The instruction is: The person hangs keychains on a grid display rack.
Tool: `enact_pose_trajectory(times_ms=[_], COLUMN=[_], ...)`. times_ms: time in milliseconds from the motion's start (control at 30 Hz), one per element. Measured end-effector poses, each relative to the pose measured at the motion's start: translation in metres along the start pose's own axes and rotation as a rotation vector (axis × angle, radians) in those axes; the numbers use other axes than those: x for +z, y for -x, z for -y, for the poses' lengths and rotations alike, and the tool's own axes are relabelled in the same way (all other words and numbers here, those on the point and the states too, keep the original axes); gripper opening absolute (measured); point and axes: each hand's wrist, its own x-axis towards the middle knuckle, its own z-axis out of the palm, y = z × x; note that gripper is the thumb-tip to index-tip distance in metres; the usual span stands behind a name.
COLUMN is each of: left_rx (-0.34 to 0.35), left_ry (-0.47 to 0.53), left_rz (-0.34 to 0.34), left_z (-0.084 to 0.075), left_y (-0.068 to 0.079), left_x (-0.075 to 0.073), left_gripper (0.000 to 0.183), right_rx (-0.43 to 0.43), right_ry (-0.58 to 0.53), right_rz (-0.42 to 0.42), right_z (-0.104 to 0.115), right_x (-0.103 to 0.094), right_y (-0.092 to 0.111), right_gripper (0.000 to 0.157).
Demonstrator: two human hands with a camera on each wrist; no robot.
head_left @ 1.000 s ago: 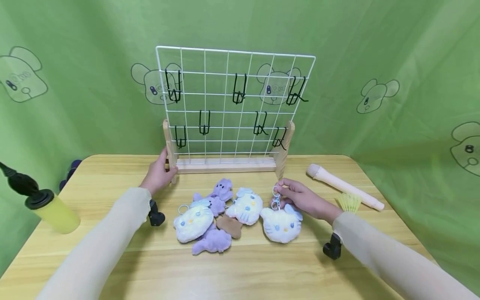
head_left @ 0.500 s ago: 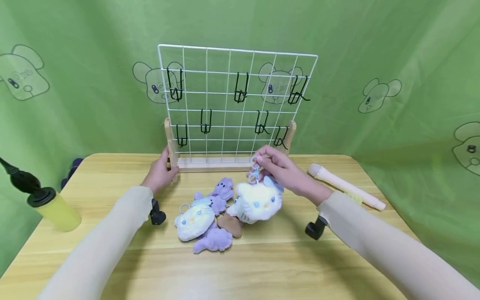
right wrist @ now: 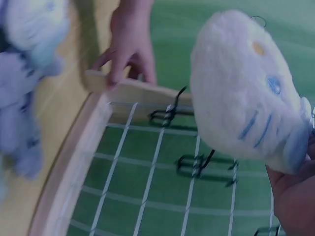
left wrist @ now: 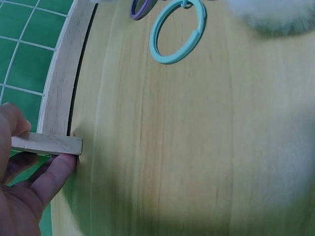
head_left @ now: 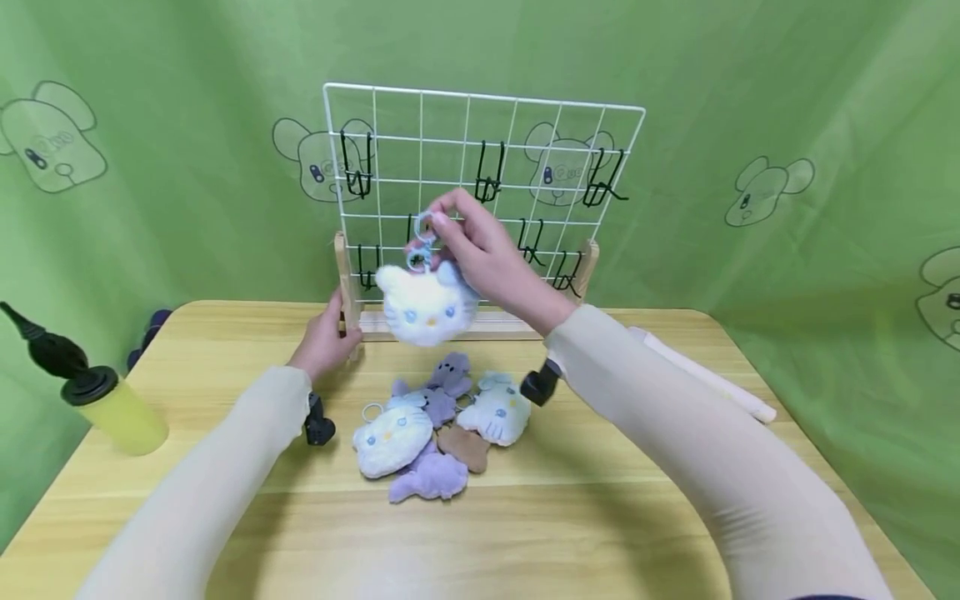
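Note:
My right hand (head_left: 487, 250) pinches the ring of a white plush cat-head keychain (head_left: 427, 308), which hangs in the air before the white wire grid rack (head_left: 468, 96). In the right wrist view that plush (right wrist: 241, 88) shows a blue bow, blue eye and orange nose. With thumb and fingers on either side, my left hand (head_left: 324, 340) grips the left wooden upright (head_left: 346, 271) of the rack; the left wrist view shows the end of this wooden piece (left wrist: 54, 144) between them. Black hooks (head_left: 489, 175) hang on the grid, some hidden behind the right hand.
Below the rack lies a pile with two white cat plushes (head_left: 393, 442) (head_left: 498, 412), purple plushes (head_left: 431, 477) and a brown one (head_left: 465, 448). A yellow bottle (head_left: 123, 417) with a black pump stands left. A pale stick (head_left: 701, 375), partly behind the right sleeve, lies right.
My right hand has lifted the white cat plush keychain off the table, carrying it up and leftward to the front of the grid. My left hand stays on the wooden upright.

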Motion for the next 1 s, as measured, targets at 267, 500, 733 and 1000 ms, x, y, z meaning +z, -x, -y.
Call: enact_pose_trajectory(times_ms=[267, 500, 733, 1000], left_rx=[0.009, 0.054, 0.077, 0.018], left_ry=[-0.044, -0.065, -0.065, -0.063], left_rz=[0.005, -0.005, -0.024, 0.022], left_z=[-0.003, 0.0, 0.001, -0.001], left_y=[0.003, 0.006, 0.007, 0.005], left_x=[0.0, -0.002, -0.004, -0.005], left_gripper=[0.074, 0.056, 0.071, 0.092], right_rx=[-0.061, -0.044, 0.042, 0.118], right_ry=[-0.038, -0.056, -0.003, 0.044], right_rz=[-0.026, -0.059, -0.114, -0.107], right_z=[0.018, 0.018, 0.014, 0.009], right_x=[0.032, 0.053, 0.063, 0.061], right_y=[-0.039, -0.061, -0.074, -0.078], right_gripper=[0.02, 0.023, 0.023, 0.023])
